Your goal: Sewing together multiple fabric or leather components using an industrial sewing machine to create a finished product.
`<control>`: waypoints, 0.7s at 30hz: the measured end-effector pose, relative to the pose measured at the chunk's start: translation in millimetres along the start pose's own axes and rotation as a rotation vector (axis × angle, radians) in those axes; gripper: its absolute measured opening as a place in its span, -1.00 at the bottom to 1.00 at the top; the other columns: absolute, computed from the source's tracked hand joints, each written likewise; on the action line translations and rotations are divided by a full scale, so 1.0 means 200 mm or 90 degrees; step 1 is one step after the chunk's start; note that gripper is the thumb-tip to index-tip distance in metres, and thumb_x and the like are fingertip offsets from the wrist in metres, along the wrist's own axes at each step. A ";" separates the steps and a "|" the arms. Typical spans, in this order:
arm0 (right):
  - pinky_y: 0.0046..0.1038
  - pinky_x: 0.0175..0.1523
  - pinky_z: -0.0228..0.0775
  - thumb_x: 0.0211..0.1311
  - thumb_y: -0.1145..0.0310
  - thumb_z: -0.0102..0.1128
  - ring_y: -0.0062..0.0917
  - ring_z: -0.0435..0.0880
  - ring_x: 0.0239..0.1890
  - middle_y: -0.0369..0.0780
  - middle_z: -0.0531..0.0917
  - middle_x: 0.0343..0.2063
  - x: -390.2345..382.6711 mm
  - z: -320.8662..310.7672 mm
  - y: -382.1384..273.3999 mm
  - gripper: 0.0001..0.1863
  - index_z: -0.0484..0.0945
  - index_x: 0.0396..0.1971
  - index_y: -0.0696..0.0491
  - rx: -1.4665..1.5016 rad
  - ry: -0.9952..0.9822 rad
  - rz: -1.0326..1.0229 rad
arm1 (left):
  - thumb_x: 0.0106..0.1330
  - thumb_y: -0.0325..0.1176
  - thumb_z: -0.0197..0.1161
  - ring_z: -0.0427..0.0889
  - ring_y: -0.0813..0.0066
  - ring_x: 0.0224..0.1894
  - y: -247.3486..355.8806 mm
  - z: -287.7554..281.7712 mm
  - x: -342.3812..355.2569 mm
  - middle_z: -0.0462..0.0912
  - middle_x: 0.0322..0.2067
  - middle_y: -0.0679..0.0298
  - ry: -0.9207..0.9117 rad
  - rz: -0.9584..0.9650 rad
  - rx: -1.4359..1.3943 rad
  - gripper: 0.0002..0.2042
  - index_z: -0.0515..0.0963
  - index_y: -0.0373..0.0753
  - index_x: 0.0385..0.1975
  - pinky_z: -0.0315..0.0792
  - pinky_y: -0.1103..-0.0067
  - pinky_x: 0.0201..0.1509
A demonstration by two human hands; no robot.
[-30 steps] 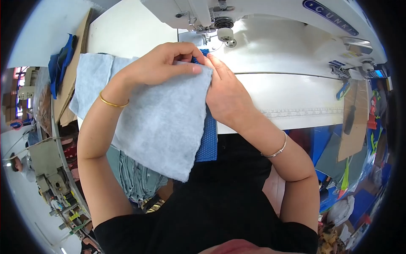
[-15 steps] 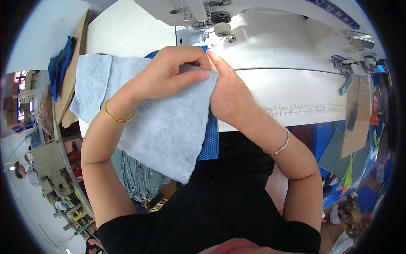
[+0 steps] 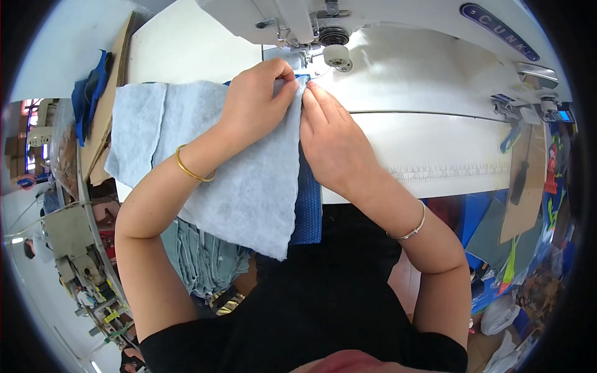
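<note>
A pale grey-blue fleecy fabric piece lies over a blue textured fabric, whose edge shows along the right side and at the top corner. My left hand pinches the top edge of the pale fabric, thumb against fingers. Close beside it, my right hand has its fingertips pressed together on the same corner, gripping the layers. That corner sits just in front of the presser foot and needle area of a white sewing machine. What lies under my fingers is partly hidden.
A printed ruler runs along the table's front edge on the right. Below the table at left hangs a stack of grey-green fabric. Cardboard and a blue cloth scrap flank the table. A person is far left.
My left hand has moved up to the corner by the needle area, laying the pale fabric's top edge over the blue layer. My right fingers have drawn in to the corner.
</note>
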State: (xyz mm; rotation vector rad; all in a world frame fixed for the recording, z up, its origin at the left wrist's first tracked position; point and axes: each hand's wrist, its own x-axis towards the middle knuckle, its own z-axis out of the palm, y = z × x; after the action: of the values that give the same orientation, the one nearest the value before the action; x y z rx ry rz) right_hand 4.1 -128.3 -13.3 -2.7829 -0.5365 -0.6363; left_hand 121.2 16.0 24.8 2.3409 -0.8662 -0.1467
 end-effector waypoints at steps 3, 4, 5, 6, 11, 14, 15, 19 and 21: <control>-0.19 0.46 0.28 0.14 0.44 0.15 -0.03 0.48 0.29 0.18 0.54 0.12 -0.01 0.01 0.00 -0.57 0.60 -0.06 0.45 0.014 0.009 0.008 | 0.33 -0.44 0.28 0.69 0.29 -0.31 0.01 0.00 0.01 0.71 -0.34 0.13 0.013 0.018 0.040 -0.90 0.59 -0.32 -0.25 0.53 0.48 -0.21; -0.19 0.46 0.28 0.14 0.45 0.15 -0.04 0.48 0.29 0.16 0.54 0.13 -0.01 0.02 0.00 -0.57 0.59 -0.05 0.45 0.023 0.012 0.017 | 0.32 -0.44 0.28 0.70 0.23 -0.31 0.00 0.01 0.01 0.71 -0.34 0.12 0.016 0.033 0.051 -0.91 0.59 -0.30 -0.26 0.53 0.47 -0.21; -0.19 0.46 0.28 0.14 0.45 0.15 -0.04 0.48 0.29 0.16 0.54 0.13 -0.01 0.02 0.00 -0.57 0.59 -0.05 0.45 0.024 0.011 0.013 | 0.32 -0.44 0.28 0.70 0.23 -0.31 0.00 0.01 0.01 0.71 -0.34 0.12 0.019 0.030 0.051 -0.91 0.59 -0.30 -0.26 0.53 0.47 -0.21; -0.20 0.46 0.29 0.14 0.46 0.15 -0.06 0.47 0.30 0.15 0.54 0.13 -0.01 0.02 0.00 -0.58 0.59 -0.05 0.44 0.042 0.025 0.026 | 0.32 -0.44 0.27 0.70 0.21 -0.31 0.00 0.01 0.01 0.71 -0.34 0.12 0.022 0.040 0.058 -0.91 0.58 -0.30 -0.27 0.53 0.44 -0.21; -0.21 0.41 0.36 0.15 0.48 0.16 -0.07 0.50 0.28 0.12 0.56 0.09 -0.01 0.01 0.00 -0.61 0.59 -0.06 0.41 0.090 0.039 0.068 | 0.33 -0.42 0.27 0.70 0.13 -0.31 0.00 0.02 0.01 0.72 -0.34 0.12 0.036 0.059 0.087 -0.91 0.56 -0.29 -0.29 0.53 0.37 -0.23; -0.22 0.36 0.42 0.17 0.50 0.17 -0.06 0.55 0.23 0.09 0.56 0.07 -0.02 0.01 0.00 -0.63 0.58 -0.06 0.39 0.053 0.069 0.039 | 0.33 -0.41 0.27 0.70 0.11 -0.31 0.01 0.02 0.02 0.72 -0.34 0.11 0.022 0.052 0.094 -0.90 0.54 -0.28 -0.30 0.52 0.35 -0.25; -0.21 0.35 0.43 0.18 0.51 0.18 -0.06 0.56 0.21 0.08 0.57 0.06 -0.02 0.01 0.00 -0.63 0.58 -0.04 0.39 0.084 0.069 0.070 | 0.33 -0.41 0.27 0.69 0.10 -0.32 0.01 0.02 0.02 0.71 -0.35 0.11 0.022 0.057 0.095 -0.90 0.53 -0.29 -0.30 0.52 0.35 -0.25; -0.18 0.34 0.45 0.20 0.52 0.19 -0.08 0.56 0.22 0.06 0.58 0.07 0.00 0.00 -0.01 -0.63 0.58 0.00 0.37 0.120 0.104 0.114 | 0.33 -0.41 0.27 0.67 0.07 -0.36 0.00 0.02 0.03 0.69 -0.38 0.10 0.026 0.068 0.102 -0.89 0.51 -0.29 -0.31 0.50 0.33 -0.29; -0.17 0.34 0.44 0.20 0.52 0.19 -0.08 0.55 0.23 0.06 0.58 0.09 0.00 0.00 0.00 -0.62 0.58 0.01 0.37 0.091 0.093 0.089 | 0.32 -0.41 0.27 0.66 0.07 -0.37 0.00 0.02 0.03 0.68 -0.39 0.10 0.028 0.070 0.106 -0.89 0.51 -0.29 -0.32 0.49 0.32 -0.30</control>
State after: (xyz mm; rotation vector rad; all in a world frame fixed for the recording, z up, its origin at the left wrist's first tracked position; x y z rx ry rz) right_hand 4.2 -128.6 -13.6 -2.5880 -0.3408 -0.7313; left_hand 124.6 9.7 22.0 2.4318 -1.0164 0.0241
